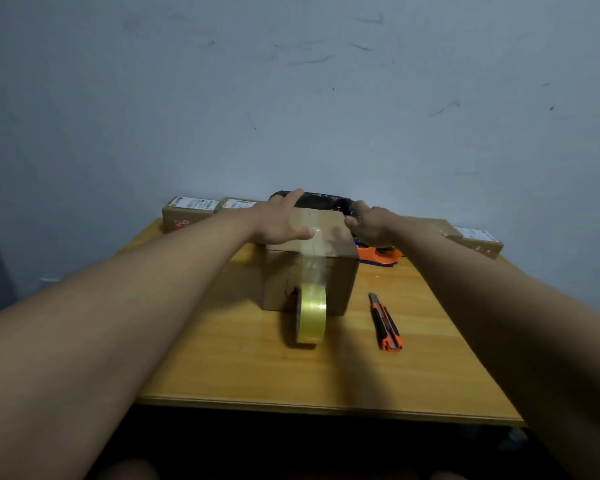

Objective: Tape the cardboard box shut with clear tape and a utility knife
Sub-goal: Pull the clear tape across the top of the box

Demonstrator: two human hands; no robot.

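Both hands are pressing on the box (329, 233): left hand (281, 221) flat on the tape (311, 315) strip, right hand (371, 226) curled, grasping its far edge. Knife (385, 323) is lying beside.

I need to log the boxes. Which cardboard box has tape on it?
The unlabelled cardboard box under both hands, at the table's centre: a clear strip runs down to the tape roll. The back boxes carry white labels.

Tape roll (311, 314) before box (329, 271), knife (385, 322) to its right.
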